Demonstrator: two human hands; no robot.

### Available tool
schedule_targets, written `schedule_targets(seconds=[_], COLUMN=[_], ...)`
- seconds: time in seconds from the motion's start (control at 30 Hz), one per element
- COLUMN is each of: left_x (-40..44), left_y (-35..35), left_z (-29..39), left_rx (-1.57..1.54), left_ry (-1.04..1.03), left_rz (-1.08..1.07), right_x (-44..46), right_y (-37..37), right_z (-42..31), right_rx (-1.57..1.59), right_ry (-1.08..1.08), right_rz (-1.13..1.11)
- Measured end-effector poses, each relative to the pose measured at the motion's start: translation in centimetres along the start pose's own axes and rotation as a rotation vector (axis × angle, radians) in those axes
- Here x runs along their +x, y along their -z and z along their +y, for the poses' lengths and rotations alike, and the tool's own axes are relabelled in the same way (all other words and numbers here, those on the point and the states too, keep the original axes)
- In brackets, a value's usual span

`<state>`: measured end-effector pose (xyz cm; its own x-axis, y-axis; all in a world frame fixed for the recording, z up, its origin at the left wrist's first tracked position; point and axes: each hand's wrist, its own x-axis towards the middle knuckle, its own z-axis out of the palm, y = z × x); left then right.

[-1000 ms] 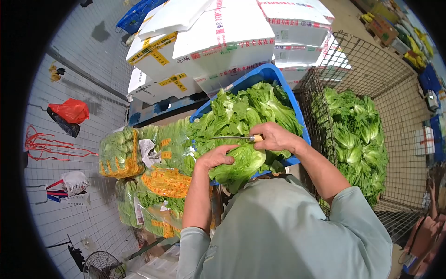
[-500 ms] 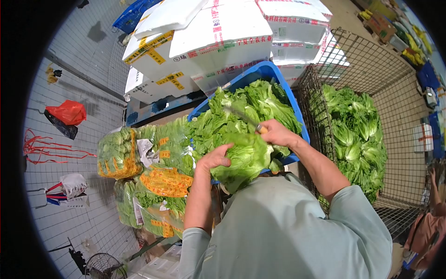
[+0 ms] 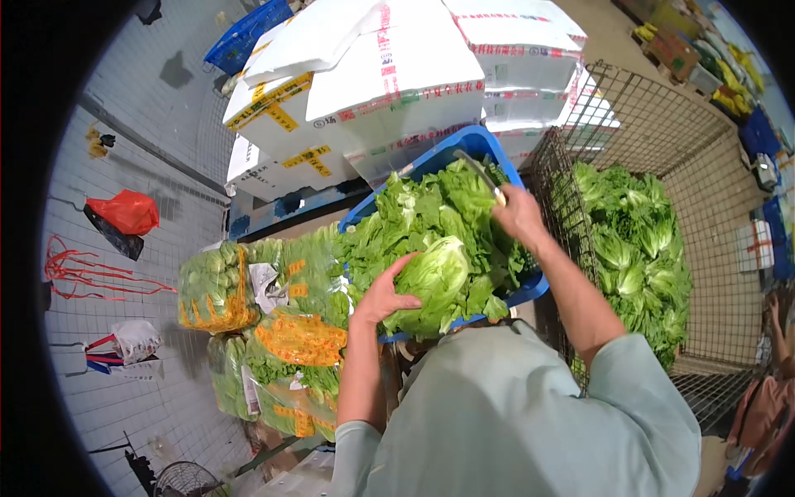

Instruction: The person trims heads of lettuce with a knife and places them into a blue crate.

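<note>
My left hand (image 3: 384, 296) holds a head of lettuce (image 3: 437, 277) from its left side, thumb and fingers around it. Its pale top points up and to the right. My right hand (image 3: 519, 214) grips a knife by its light handle, over the right side of a blue crate (image 3: 507, 149). The knife's blade (image 3: 476, 171) points up and to the left, apart from the held head. Loose green leaves (image 3: 406, 207) fill the crate under both hands.
White boxes (image 3: 397, 66) are stacked behind the crate. A wire cage (image 3: 704, 166) on the right holds lettuce heads (image 3: 633, 248). Bagged greens (image 3: 217, 286) lie on the left. Red bags (image 3: 131, 212) hang on the wall grid. Part of a person (image 3: 758, 406) shows at the lower right.
My right hand and the knife have moved up and right, away from the lettuce. The head in my left hand has turned, its pale top now pointing up.
</note>
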<state>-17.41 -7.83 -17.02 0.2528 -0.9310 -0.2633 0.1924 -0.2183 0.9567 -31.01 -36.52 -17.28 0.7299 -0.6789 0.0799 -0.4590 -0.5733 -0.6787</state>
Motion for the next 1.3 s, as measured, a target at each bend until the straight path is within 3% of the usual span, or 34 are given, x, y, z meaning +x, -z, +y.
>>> schedule_targets(seconds=[0.03,0.1,0.17,0.27,0.33,0.43,0.47,0.5,0.57,0.63,0.73,0.97,1.07,1.13,1.2,1.3], left_x=[0.0,0.1,0.7,1.8,2.3,2.5,2.2,1.8,3.1,4.4,4.9,4.8,4.0,4.0,3.6,3.5], left_y=[-0.6,-1.6,-2.5,-3.5,-3.9,-4.3,-4.1,-3.9,-3.1,-3.0,-4.5,-4.5,-4.8,-4.1,-4.3,-4.4], left_z=[0.8,0.5,1.2,0.4,0.0,-0.1,0.1,1.3,-1.1,-2.5,-4.5,-4.0,-2.7,-3.6,-3.1,-2.1], left_rx=[0.097,0.192,0.277,0.202,0.140,-0.228,-0.299,-0.367,-0.500,-0.306,-0.820,-0.928,-0.961,-1.079,-1.088,-1.061], left_ry=[-0.037,-0.103,-0.103,-0.092,-0.050,-0.093,-0.004,0.081,0.024,-0.081,0.064,0.070,0.090,0.131,0.067,-0.012], left_rz=[0.073,0.174,0.216,0.246,0.246,0.213,0.233,0.256,0.224,0.295,0.179,0.071,0.106,0.018,0.113,0.212], right_x=[-0.8,-3.0,-5.5,-7.8,-7.5,-6.9,-6.6,-6.2,-6.2,-6.2,-6.3,-6.1,-5.8,-5.8,-5.6,-6.0], right_y=[-1.0,-2.2,-4.0,-5.7,-6.2,-5.3,-4.9,-5.7,-6.0,-4.9,-4.2,-2.8,-4.8,-3.9,-3.2,-0.6], right_z=[-0.1,-0.8,-2.1,-2.4,-1.4,-0.2,0.0,-0.3,-0.3,-2.0,-3.9,-5.4,-3.6,-4.3,-4.7,-7.0], right_rx=[0.208,0.637,0.997,1.254,1.260,1.261,1.247,1.417,1.568,1.422,1.118,0.926,0.650,0.623,0.529,0.521], right_ry=[-0.003,-0.314,-0.489,-0.612,-0.644,-0.688,-0.690,-0.704,-0.772,-0.743,-0.663,-0.483,-0.184,-0.124,-0.040,-0.056], right_rz=[0.007,-0.201,-0.267,-0.297,-0.294,-0.282,-0.283,-0.236,-0.304,-0.288,-0.275,-0.287,-0.233,-0.145,0.024,-0.061])
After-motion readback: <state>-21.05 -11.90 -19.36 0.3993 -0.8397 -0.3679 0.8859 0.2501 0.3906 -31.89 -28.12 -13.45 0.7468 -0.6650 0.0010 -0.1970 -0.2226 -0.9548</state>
